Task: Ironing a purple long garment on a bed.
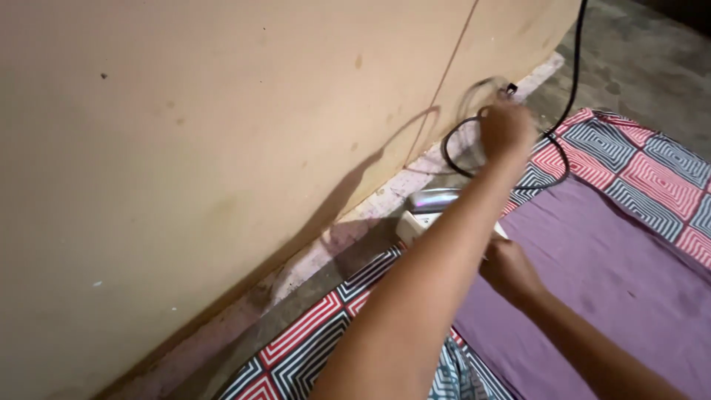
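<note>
- The cord (463,141), black, loops beside the wall (185,133) near the top of the view; part of it is blurred.
- One end of the cord runs up and away along the floor (637,59); another stretch curves across the corner of the mat (629,170).
- The left hand (506,130) is closed around the cord near its blurred loop, arm stretched out towards the wall.
- The iron (433,211), white and silvery, sits at the mat's edge close to the wall, mostly hidden behind the left forearm.
- The right hand (509,270) is curled at the iron, just behind the left forearm; whether it grips the iron or only touches it cannot be told.
- A purple cloth (607,274) lies spread on the mat, under the right hand and arm.
- The mat bears a pattern of red, white and grey squares and lies on the floor along the wall.
- The wall is plain tan, with a pale, worn strip (348,237) at its foot.
- The left arm's shadow falls on the wall and the strip.
</note>
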